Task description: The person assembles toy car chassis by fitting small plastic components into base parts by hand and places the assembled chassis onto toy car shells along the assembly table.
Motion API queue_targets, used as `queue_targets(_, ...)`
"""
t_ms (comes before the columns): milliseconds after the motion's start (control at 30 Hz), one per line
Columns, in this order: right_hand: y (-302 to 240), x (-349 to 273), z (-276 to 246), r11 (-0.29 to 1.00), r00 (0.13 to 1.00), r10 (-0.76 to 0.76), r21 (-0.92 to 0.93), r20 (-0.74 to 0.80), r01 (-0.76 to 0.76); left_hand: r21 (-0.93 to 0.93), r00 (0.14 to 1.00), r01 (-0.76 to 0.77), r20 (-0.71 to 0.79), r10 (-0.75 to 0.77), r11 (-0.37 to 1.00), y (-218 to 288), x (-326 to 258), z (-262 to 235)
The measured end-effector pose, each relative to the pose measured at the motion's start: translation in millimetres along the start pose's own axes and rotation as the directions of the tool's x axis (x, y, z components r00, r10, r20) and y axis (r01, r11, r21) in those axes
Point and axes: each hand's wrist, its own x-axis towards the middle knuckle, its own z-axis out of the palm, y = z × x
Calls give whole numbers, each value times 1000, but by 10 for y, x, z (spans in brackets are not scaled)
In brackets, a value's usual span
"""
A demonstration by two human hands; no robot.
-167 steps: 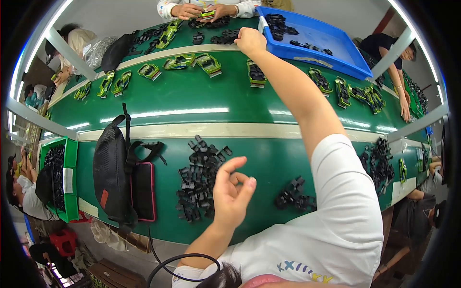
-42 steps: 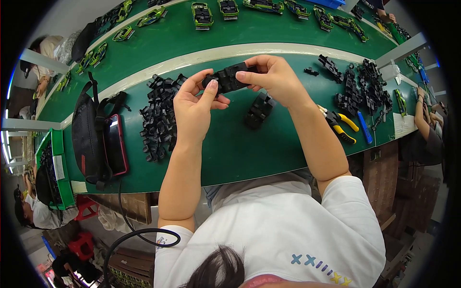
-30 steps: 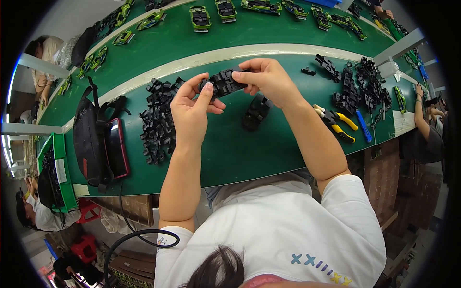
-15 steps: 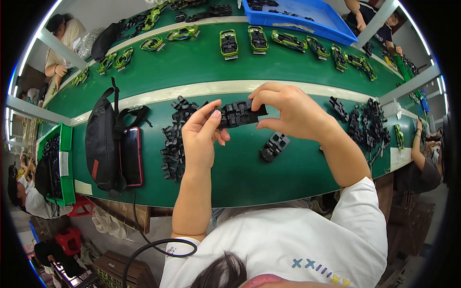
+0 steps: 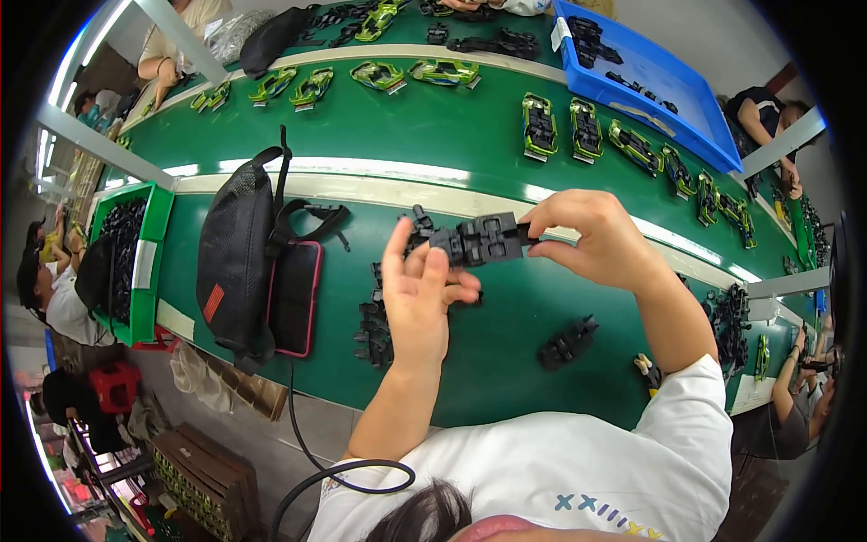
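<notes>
Over the green bench my left hand holds a black plastic toy-car chassis, thumb against its near side. My right hand pinches a small dark part at the chassis's right end; whether that part is separate I cannot tell. Another black chassis lies on the bench below my right hand. A pile of black chassis parts sits beside my left wrist, partly hidden by it. More black parts are heaped beyond my right forearm.
A black bag and a red-edged phone lie to the left, near a green crate of black parts. Green toy cars line the far strip, below a blue tray. Yellow-handled pliers lie near my right elbow. Other people work around.
The whole view has turned, so the bench things sit farther right and lower. My right thumb and fingers have closed at the chassis's right end. My left hand still holds the chassis.
</notes>
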Motion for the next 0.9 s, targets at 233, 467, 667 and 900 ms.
queue_targets(233, 989, 823, -347, 938, 873, 284, -75, -395, -339, 64, 998, -54, -18, 56, 996, 128, -77, -65)
queue_targets(467, 2167, 1826, -304, 687, 677, 327, -327, -659, -650, 46, 987, 52, 147, -58, 998, 36, -123, -44)
queue_targets(667, 2620, 2200, -186, 454, 419, 483, -190, -769, -870, 24, 969, 117, 215, -120, 993, 35, -124, -89)
queue_targets(900, 2795, 2154, -154, 346, 401, 546, -238, -736, -908, 8, 961, 163, 228, -160, 987, 52, -121, -71)
